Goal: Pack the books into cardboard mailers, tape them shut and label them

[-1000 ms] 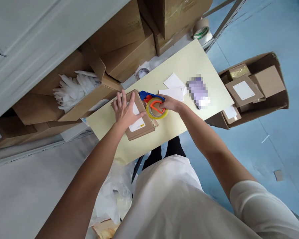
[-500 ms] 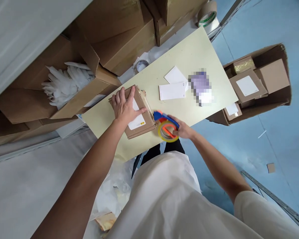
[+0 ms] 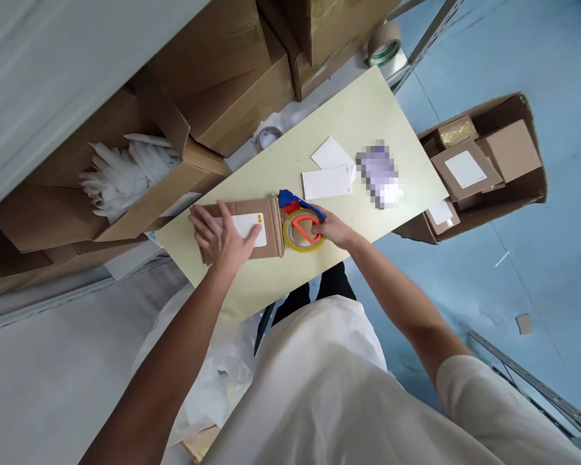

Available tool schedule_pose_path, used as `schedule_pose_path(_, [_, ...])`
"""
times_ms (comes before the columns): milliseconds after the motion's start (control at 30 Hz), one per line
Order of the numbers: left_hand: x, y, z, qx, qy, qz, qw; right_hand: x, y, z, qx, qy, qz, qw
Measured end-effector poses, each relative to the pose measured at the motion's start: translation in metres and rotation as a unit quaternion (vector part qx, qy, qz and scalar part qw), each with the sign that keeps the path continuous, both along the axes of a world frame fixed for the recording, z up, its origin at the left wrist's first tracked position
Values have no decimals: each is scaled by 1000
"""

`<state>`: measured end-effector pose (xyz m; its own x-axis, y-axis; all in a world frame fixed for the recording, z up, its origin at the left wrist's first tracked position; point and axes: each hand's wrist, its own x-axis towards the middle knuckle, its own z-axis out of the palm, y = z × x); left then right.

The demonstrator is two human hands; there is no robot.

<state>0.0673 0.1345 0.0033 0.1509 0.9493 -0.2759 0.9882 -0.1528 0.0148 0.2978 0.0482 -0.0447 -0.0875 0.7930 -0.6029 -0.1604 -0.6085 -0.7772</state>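
Observation:
A flat brown cardboard box [image 3: 272,243] with a white label [image 3: 252,227] lies on the pale yellow table [image 3: 368,103]. My left hand [image 3: 226,240] rests on it with fingers spread, pressing over the label's left part. In my right hand [image 3: 333,227] is a tape dispenser [image 3: 300,213], blue and red with an orange hub and a yellowish tape roll. Its blue head is at the box's right edge; whether tape sticks there I cannot make out. White slips of paper [image 3: 326,182] and a blurred purple item [image 3: 378,173] lie farther right.
Beyond the table stand large cartons [image 3: 232,84], one holding white wrapped pieces [image 3: 126,171]. Tape rolls [image 3: 270,135] sit along the far side. An open carton [image 3: 532,148] with small boxes is on the blue floor [image 3: 552,258] at right. Clear plastic [image 3: 213,368] lies below left.
The box has turned on the table, its right edge now nearly upright in view. My left hand has shifted down and left with it. The tape dispenser has moved left and up to the box's edge.

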Motion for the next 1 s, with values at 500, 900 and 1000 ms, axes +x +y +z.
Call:
schedule_pose_path(500, [34,11,-1,-56,-24,-135,989,58,-26,-1,29,-63,225,972])
schedule_pose_path(900, [22,1,-11,-57,-80,-179,979,29,164,-53,148,-192,492,836])
schedule_pose_path(1000, [20,2,-14,-38,-96,-188,977,-4,175,-39,139,-244,610,741])
